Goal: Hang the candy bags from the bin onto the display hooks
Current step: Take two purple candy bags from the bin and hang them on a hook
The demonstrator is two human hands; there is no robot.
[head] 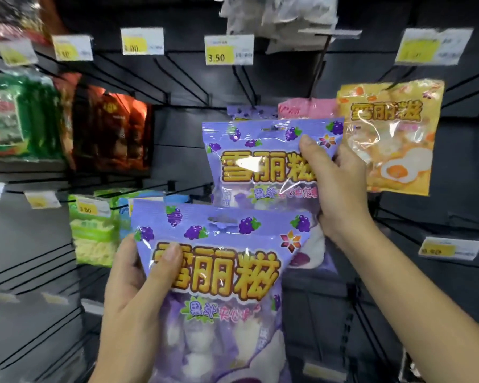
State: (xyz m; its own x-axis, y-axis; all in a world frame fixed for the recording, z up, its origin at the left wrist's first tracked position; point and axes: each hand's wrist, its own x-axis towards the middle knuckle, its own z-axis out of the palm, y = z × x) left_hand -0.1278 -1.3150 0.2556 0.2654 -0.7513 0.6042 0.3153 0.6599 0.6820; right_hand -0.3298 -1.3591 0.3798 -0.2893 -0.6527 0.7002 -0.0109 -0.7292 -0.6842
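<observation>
Dark hook wall (pixel 183 128); two purple bags (pixel 260 161), two hands (pixel 340 186)

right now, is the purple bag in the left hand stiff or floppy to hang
Probably floppy: the purple bag is thin glossy film that creases under the left hand. It looks light for its size, puffy with pale round sweets. The shiny film may be slippery, so a grip near the hang hole should steady it.

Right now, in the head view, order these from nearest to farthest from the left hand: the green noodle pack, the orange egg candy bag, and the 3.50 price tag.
1. Green noodle pack, just up-left of the left hand.
2. Orange egg candy bag, upper right.
3. 3.50 price tag, top centre.
</observation>
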